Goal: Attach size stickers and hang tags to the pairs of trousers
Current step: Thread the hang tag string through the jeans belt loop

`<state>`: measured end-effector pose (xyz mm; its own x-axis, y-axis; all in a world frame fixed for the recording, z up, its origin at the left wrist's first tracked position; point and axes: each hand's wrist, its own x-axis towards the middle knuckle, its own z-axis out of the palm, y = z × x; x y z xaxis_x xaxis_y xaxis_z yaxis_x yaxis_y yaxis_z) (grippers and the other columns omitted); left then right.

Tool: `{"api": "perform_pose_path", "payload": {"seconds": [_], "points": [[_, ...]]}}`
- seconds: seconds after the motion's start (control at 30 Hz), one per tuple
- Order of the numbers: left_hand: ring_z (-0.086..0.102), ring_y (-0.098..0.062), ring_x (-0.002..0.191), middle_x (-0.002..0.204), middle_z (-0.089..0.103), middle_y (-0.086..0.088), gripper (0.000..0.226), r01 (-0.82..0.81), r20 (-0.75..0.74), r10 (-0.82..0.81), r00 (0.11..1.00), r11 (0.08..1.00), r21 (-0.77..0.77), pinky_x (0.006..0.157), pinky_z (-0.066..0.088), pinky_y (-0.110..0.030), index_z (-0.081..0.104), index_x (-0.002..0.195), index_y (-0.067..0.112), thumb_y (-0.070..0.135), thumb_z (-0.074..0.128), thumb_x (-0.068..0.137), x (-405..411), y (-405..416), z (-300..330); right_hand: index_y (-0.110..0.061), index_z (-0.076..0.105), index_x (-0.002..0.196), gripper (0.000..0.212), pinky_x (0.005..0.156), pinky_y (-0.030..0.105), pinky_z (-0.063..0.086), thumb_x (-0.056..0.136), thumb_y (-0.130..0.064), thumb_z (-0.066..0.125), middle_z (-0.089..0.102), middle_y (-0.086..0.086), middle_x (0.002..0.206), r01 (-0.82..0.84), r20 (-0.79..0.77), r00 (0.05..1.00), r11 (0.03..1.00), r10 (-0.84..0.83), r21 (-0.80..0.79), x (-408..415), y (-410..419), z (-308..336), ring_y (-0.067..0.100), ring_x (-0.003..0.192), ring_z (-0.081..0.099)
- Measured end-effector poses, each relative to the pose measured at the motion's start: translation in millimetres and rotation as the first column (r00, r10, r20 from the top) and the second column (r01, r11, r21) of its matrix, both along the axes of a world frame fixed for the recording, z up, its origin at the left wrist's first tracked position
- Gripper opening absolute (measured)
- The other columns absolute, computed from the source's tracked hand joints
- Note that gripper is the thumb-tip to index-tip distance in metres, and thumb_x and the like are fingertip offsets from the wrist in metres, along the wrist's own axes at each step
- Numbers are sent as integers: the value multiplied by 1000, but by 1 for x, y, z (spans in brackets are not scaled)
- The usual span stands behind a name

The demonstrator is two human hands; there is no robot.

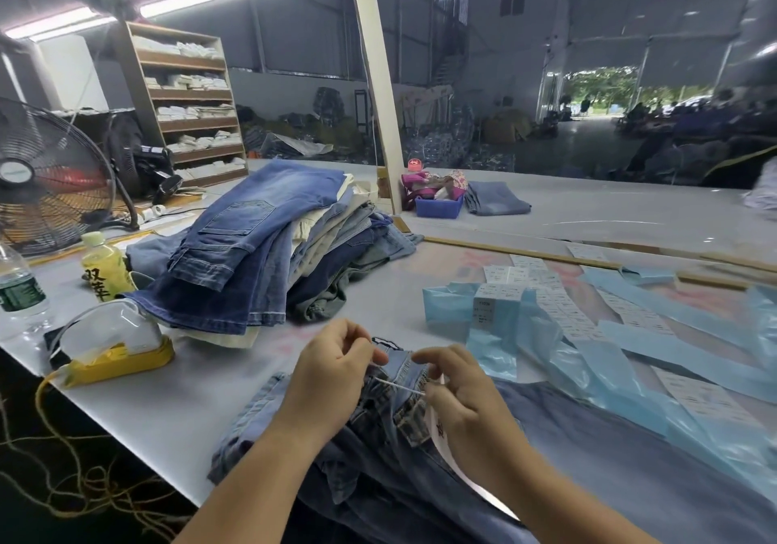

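- Two hands work at the near table edge: left hand [332, 369] and right hand [460, 392] each pinch an end of one thin white string [399, 386], taut across the waistband of one pair of jeans [378, 451] lying flat.
- One white hang tag [437, 430] lies under the right hand.
- One yellow-based tape dispenser [113, 350] sits left.
- Several sticker sheets [563, 312] lie on blue backing strips [672, 333] right.
- Two bottles [105, 266] stand left.
- One stack of trousers [269, 240] lies mid-table [176, 409].
- One fan [46, 177], one shelf unit [189, 102]; warehouse hall behind.
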<state>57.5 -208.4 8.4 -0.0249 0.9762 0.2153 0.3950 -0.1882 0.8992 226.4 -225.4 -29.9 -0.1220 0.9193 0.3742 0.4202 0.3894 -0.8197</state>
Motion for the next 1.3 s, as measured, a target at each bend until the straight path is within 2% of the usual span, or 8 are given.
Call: {"api": "perform_pose_path", "payload": {"seconds": [0.2,0.37,0.57,0.7,0.87,1.07,1.2,1.3], "points": [[44,-9,46,77,72,6,13,27,-63,-22,998,997,69,47,38,-24,58,84,20,16,50,94,10,-5,-1,-36,50,103,33,59,10,36,87,-8,42,36,-24,99,-38,138,990,998,32,40,12,-3,0,1,69,47],[45,-4,46,66,63,-1,15,144,-142,-116,983,968,205,46,37,-20,58,80,24,17,54,93,23,-16,-1,-29,58,96,40,72,11,37,79,2,39,39,-20,96,-89,266,962,994,70,60,10,0,-5,-1,84,47],[49,-9,59,67,58,1,8,271,-379,-158,912,925,266,57,39,-25,56,87,25,22,53,94,34,-26,-9,-14,59,107,32,79,34,52,79,1,53,57,4,106,-57,272,961,998,46,34,7,9,-13,22,94,58],[50,-8,63,69,57,5,11,260,-402,-148,903,936,238,56,37,-21,56,86,24,21,52,95,31,-23,-14,-18,62,81,29,64,13,33,70,-2,40,45,-14,80,-116,356,932,985,64,127,6,11,-16,-2,75,45],[49,-5,63,66,55,12,12,198,-481,-70,874,955,221,59,32,-21,52,82,29,27,52,94,27,-16,-24,-16,66,78,26,64,17,39,81,5,52,51,-11,79,-93,381,924,981,22,168,11,10,-18,1,73,47],[48,-7,75,76,51,15,10,151,-627,57,777,950,272,77,32,-27,43,86,33,35,43,96,26,-13,-39,-13,68,96,27,77,29,47,84,3,50,61,-2,100,-14,425,903,984,-63,176,15,6,-15,13,90,57],[47,-11,96,98,51,14,11,176,-731,105,675,938,297,92,35,-31,49,95,34,36,38,97,31,-13,-47,-10,66,88,19,74,28,44,88,-3,49,63,2,91,10,489,869,991,-76,136,16,6,-14,16,84,56],[53,-16,92,96,57,9,10,191,-801,163,577,926,326,83,35,-30,62,82,28,28,71,76,35,-14,-48,-12,66,82,16,70,28,44,86,-6,51,66,0,82,45,470,879,996,-79,83,17,6,-13,12,77,56]]}}
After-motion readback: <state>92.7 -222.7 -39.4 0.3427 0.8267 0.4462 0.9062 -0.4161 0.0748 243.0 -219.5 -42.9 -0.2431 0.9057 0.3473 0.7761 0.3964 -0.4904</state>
